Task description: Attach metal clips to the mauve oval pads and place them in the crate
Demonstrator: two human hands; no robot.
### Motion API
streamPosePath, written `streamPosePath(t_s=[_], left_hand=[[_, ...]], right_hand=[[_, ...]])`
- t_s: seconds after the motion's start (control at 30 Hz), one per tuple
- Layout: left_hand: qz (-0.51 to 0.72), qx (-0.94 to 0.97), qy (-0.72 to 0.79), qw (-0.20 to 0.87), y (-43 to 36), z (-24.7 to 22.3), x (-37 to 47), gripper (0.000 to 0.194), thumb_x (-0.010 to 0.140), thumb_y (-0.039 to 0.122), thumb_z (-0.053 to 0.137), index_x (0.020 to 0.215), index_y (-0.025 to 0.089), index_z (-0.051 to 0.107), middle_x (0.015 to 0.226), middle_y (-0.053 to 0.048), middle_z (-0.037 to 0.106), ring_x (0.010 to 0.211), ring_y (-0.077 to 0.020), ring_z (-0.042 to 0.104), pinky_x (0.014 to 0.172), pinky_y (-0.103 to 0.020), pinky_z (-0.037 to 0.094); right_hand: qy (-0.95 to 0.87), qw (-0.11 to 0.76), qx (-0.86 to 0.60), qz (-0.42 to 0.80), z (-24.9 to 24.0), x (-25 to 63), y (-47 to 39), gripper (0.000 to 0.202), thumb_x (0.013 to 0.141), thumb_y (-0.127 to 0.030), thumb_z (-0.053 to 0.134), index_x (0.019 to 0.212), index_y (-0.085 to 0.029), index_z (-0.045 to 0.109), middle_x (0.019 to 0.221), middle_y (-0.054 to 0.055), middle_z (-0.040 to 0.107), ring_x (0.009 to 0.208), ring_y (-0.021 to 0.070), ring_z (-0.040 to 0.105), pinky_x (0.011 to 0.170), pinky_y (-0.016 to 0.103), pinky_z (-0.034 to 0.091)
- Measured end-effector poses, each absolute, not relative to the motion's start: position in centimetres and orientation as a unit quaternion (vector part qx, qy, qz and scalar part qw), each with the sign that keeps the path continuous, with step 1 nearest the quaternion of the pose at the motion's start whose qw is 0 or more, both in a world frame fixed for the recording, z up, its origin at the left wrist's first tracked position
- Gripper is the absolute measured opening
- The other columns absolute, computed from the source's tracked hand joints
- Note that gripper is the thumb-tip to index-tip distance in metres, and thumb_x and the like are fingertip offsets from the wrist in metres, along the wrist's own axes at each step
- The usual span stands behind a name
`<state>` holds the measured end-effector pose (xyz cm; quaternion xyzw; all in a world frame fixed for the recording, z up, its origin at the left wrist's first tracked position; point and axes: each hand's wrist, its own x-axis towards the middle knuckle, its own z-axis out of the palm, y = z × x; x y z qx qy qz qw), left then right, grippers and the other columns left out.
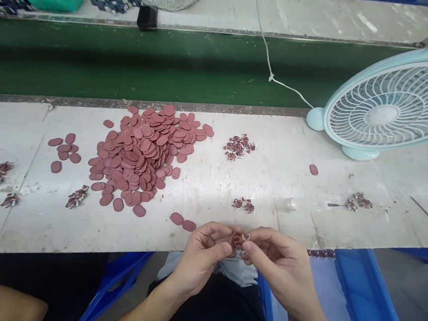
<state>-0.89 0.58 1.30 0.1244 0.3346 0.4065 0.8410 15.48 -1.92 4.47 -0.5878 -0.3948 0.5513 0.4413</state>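
Near the front edge of the white table, my left hand (203, 256) and my right hand (278, 259) meet. Between their thumbs and fingertips they pinch a small dark-red piece with a pale rim (239, 239); its exact kind is too small to make out. Just beyond my fingers lies a little cluster of similar dark-red and white pieces (244, 205), with a larger cluster (239, 147) behind it. Two flat maroon oval discs (183, 221) rest left of my hands. A big heap of these oval discs (139, 157) covers the table farther left.
A light-blue fan (382, 111) stands at right, its white cord (265, 36) running upward. A thin stick (427, 213) lies near the right front edge. Below the table are a blue bin (363, 287) and a blue chair (102, 300). Another person's limb (12, 313) shows at lower left.
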Motion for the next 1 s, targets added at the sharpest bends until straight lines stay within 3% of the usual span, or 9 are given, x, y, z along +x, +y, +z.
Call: streamPosePath(t_s=[0.3, 0.47, 0.67, 0.87, 1.0], left_hand=[[0.405, 0.178, 0.347, 0.827, 0.5, 1.2, -0.7, 0.01, 0.076, 0.02, 0.085, 0.07, 0.017, 0.078, 0.099, -0.006, 0.08, 0.094, -0.0194, 0.072, 0.085, -0.029, 0.054], [0.418, 0.173, 0.361, 0.815, 0.5, 1.5, -0.5, 0.01, 0.076, 0.024, 0.085, 0.068, 0.019, 0.079, 0.092, -0.006, 0.081, 0.086, -0.0187, 0.072, 0.081, -0.03, 0.055], [0.419, 0.188, 0.385, 0.801, 0.5, 1.4, -0.6, 0.01, 0.076, 0.023, 0.085, 0.069, 0.019, 0.08, 0.101, -0.009, 0.081, 0.097, -0.0244, 0.073, 0.085, -0.033, 0.056], [0.428, 0.201, 0.388, 0.791, 0.3, 0.8, -0.3, 0.007, 0.078, 0.021, 0.083, 0.072, 0.019, 0.08, 0.102, -0.008, 0.081, 0.095, -0.022, 0.074, 0.086, -0.032, 0.057], [0.448, 0.219, 0.406, 0.765, -0.1, 0.0, -0.1, 0.005, 0.08, 0.02, 0.081, 0.075, 0.02, 0.079, 0.116, -0.007, 0.078, 0.098, -0.0206, 0.074, 0.085, -0.03, 0.058]], right_hand=[[-0.451, 0.378, -0.592, 0.551, 5.5, 16.1, -1.5, 0.005, 0.09, -0.028, 0.074, 0.091, -0.023, 0.073, 0.085, 0.001, 0.077, 0.069, 0.0123, 0.071, 0.062, 0.02, 0.059], [-0.437, 0.395, -0.58, 0.563, 5.3, 16.0, -1.2, 0.006, 0.091, -0.028, 0.072, 0.092, -0.023, 0.072, 0.086, 0.002, 0.077, 0.072, 0.0143, 0.073, 0.065, 0.022, 0.06], [-0.415, 0.424, -0.572, 0.566, 4.4, 15.8, -1.5, 0.005, 0.091, -0.027, 0.073, 0.093, -0.023, 0.072, 0.088, 0.003, 0.077, 0.077, 0.0152, 0.073, 0.068, 0.024, 0.061], [-0.398, 0.438, -0.584, 0.555, 3.8, 15.6, -1.8, 0.008, 0.089, -0.028, 0.075, 0.093, -0.022, 0.072, 0.083, 0.003, 0.076, 0.073, 0.0143, 0.072, 0.067, 0.023, 0.06], [-0.362, 0.457, -0.577, 0.571, 3.2, 15.2, -1.8, 0.008, 0.089, -0.029, 0.075, 0.092, -0.023, 0.072, 0.082, 0.002, 0.076, 0.072, 0.0135, 0.073, 0.067, 0.022, 0.06]])
